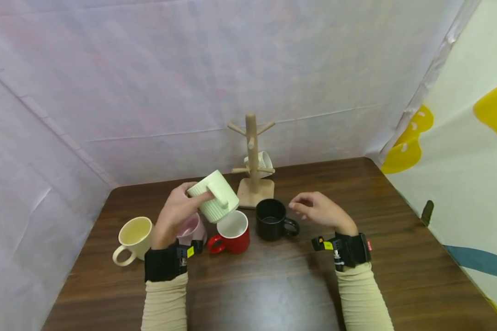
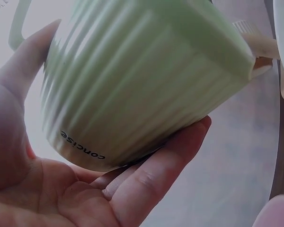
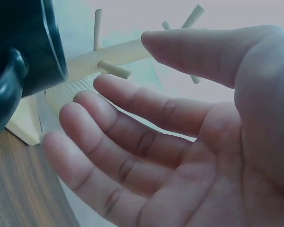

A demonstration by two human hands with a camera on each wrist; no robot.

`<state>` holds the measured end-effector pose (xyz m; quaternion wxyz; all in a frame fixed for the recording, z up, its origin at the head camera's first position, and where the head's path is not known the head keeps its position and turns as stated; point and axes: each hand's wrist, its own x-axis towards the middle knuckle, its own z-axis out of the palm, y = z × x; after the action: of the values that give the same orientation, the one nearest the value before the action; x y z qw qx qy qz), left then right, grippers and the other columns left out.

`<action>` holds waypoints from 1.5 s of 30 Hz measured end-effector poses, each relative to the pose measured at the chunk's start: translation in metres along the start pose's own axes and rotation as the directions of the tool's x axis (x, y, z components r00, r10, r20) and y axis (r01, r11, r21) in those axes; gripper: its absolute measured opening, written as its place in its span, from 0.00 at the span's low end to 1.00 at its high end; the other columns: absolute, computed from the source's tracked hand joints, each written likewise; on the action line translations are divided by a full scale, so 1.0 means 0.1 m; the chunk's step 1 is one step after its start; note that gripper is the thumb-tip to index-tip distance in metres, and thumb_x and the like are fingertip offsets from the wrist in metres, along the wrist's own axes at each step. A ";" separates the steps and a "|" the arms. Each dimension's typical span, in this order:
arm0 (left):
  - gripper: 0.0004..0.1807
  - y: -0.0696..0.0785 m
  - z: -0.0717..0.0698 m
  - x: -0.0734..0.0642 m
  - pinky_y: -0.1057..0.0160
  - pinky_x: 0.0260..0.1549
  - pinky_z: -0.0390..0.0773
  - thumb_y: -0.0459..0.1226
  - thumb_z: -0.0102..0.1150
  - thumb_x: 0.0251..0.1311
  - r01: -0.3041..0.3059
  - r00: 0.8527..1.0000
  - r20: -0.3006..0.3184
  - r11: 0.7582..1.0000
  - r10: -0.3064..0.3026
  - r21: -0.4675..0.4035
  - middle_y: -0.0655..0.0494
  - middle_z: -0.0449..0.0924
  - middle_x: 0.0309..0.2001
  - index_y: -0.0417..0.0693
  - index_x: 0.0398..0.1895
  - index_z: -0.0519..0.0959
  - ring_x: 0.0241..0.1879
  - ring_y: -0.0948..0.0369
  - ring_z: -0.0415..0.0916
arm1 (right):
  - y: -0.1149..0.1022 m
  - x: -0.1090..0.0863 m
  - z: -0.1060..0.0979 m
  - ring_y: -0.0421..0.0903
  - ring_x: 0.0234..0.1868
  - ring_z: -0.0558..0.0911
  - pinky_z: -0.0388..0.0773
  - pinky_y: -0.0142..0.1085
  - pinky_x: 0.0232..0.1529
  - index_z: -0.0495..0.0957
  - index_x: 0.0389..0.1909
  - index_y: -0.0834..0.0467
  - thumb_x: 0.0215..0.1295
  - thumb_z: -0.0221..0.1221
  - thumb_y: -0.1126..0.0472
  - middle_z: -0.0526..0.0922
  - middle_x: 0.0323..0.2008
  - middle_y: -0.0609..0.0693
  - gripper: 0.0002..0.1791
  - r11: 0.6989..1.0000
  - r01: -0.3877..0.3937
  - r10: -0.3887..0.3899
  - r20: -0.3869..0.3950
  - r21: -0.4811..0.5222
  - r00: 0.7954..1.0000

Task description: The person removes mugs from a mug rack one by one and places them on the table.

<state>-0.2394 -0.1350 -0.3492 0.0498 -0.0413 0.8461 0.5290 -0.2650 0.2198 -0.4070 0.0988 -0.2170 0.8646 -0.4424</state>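
My left hand [image 1: 177,209] grips a pale green ribbed mug [image 1: 213,196], thumb by its handle and fingers around the base end. The mug is tilted in the air, its mouth toward the lower right, over the pink mug [image 1: 192,230] and the red mug [image 1: 234,233]. In the left wrist view the word "concise" shows near the bottom of the green mug [image 2: 142,80]. Beside the black mug [image 1: 271,219], my right hand [image 1: 320,210] hovers with loosely bent fingers, holding nothing. The right wrist view shows its bare palm [image 3: 180,179] near the black mug [image 3: 23,47].
Behind the mugs stands a wooden mug tree [image 1: 251,151] on a square base. A white ribbed mug [image 1: 265,162] hangs low on its back side. At the left of the brown table [image 1: 273,294] is a yellow mug [image 1: 135,236]. White cloth walls [image 1: 182,92] enclose the table.
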 end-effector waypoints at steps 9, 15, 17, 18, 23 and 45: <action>0.48 0.03 0.12 -0.09 0.53 0.53 0.71 0.56 0.68 0.44 0.008 1.000 0.014 0.999 -0.007 -0.036 0.46 0.71 0.58 0.44 0.66 0.62 0.53 0.52 0.69 | -0.05 -0.06 -0.01 0.57 0.35 0.83 0.82 0.50 0.40 0.80 0.44 0.60 0.67 0.54 0.51 0.82 0.37 0.59 0.17 0.999 0.031 -0.030 -0.027 0.032 0.999; 0.48 0.05 0.20 -0.10 0.52 0.54 0.72 0.52 0.70 0.44 -0.001 0.999 0.039 0.993 0.005 -0.119 0.45 0.69 0.59 0.43 0.67 0.60 0.53 0.52 0.69 | -0.05 -0.07 -0.03 0.57 0.35 0.83 0.83 0.47 0.38 0.80 0.43 0.60 0.67 0.55 0.51 0.82 0.37 0.59 0.17 0.999 0.030 -0.029 -0.039 0.031 0.999; 0.47 0.05 0.23 -0.11 0.53 0.54 0.72 0.51 0.70 0.44 -0.011 0.999 0.043 0.991 0.017 -0.136 0.45 0.70 0.58 0.43 0.67 0.61 0.53 0.52 0.69 | -0.05 -0.07 -0.03 0.57 0.35 0.83 0.83 0.48 0.38 0.80 0.44 0.60 0.67 0.55 0.51 0.82 0.37 0.59 0.17 0.999 0.032 -0.031 -0.037 0.037 0.999; 0.47 0.05 0.25 -0.11 0.53 0.54 0.72 0.50 0.70 0.44 -0.017 0.999 0.044 0.990 0.024 -0.138 0.45 0.70 0.58 0.43 0.66 0.61 0.53 0.52 0.69 | -0.05 -0.07 -0.03 0.57 0.35 0.83 0.82 0.50 0.39 0.80 0.44 0.60 0.67 0.55 0.50 0.82 0.36 0.59 0.17 0.999 0.033 -0.032 -0.037 0.040 0.999; 0.46 0.07 0.31 -0.11 0.54 0.52 0.72 0.50 0.71 0.42 -0.039 0.999 0.027 0.993 0.042 -0.113 0.45 0.72 0.56 0.43 0.65 0.63 0.51 0.52 0.71 | -0.08 -0.11 -0.04 0.56 0.34 0.83 0.81 0.55 0.40 0.80 0.45 0.59 0.66 0.55 0.50 0.82 0.37 0.58 0.17 0.997 0.038 -0.036 -0.042 0.064 0.998; 0.39 0.21 0.61 -0.16 0.53 0.45 0.74 0.43 0.73 0.40 -0.157 0.987 -0.051 0.980 0.152 -0.122 0.45 0.76 0.51 0.44 0.59 0.68 0.46 0.52 0.73 | -0.21 -0.22 -0.11 0.56 0.34 0.82 0.82 0.46 0.38 0.79 0.45 0.61 0.68 0.53 0.56 0.83 0.36 0.58 0.13 0.997 0.066 -0.061 -0.097 0.051 0.993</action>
<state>-0.2238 -0.0707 -0.3555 -0.0114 0.0105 0.8125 0.5827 -0.2434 0.2270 -0.3846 0.0489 -0.2202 0.8487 -0.4784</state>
